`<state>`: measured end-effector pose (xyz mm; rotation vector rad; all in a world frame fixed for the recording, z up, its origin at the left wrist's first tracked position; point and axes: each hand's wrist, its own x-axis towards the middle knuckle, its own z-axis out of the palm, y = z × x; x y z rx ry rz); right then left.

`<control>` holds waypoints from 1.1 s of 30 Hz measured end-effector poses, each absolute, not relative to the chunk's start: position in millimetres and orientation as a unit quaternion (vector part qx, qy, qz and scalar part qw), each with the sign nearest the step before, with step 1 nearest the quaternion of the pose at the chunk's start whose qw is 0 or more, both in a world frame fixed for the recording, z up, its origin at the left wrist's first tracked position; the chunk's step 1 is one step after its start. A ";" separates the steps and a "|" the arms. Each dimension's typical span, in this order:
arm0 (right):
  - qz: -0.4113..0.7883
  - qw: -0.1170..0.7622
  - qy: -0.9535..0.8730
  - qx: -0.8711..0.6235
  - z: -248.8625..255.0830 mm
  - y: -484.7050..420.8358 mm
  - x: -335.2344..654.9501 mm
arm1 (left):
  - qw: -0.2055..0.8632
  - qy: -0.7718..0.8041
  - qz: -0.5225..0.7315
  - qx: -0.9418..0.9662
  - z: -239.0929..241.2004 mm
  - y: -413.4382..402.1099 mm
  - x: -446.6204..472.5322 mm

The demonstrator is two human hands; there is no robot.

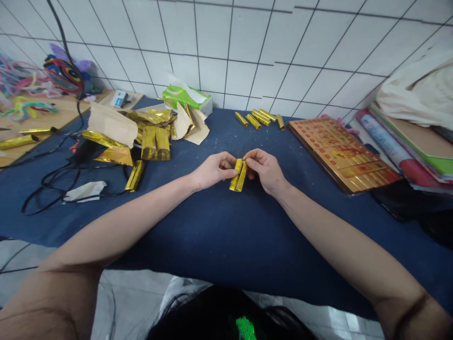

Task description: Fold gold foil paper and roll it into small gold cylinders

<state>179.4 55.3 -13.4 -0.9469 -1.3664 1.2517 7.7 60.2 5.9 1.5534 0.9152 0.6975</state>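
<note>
Between my two hands, just above the dark blue cloth [212,226], is a folded piece of gold foil paper [238,175] with a lengthwise slit or seam down its middle. My left hand [217,168] pinches its left side with thumb and fingers. My right hand [262,169] pinches the upper right side, its thumb near the top edge. Some fingertips are hidden behind the gold paper. Beyond the hands lie several rolled gold tubes [254,121]. Another folded gold strip [135,176] rests to the left of my left forearm.
A pile of gold foil paper [155,141] lies left, before a green tissue pack [186,97]. Black cable [46,182] loops at far left. A flat gold-and-red box [345,153] lies right, beside stacked books [417,137]. A white tiled wall [212,47] stands behind.
</note>
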 end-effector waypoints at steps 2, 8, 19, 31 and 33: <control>0.518 0.505 -0.566 -0.395 -11.8 54.2 178.5 | 0.531 0.400 0.299 0.684 6.2 58.4 9.1; 0.515 0.491 -0.577 -0.401 -11.0 54.0 178.8 | 0.504 0.390 0.298 0.711 7.8 52.8 10.2; 0.454 0.452 -0.656 -0.399 -10.4 41.4 170.3 | 0.531 0.480 0.438 0.544 5.5 61.6 11.1; 0.456 0.478 -0.592 -0.461 -16.2 45.8 172.1 | 0.533 0.451 0.373 0.611 4.5 60.2 9.6; 0.456 0.476 -0.592 -0.465 -18.0 48.2 173.6 | 0.532 0.430 0.385 0.619 2.5 60.5 9.5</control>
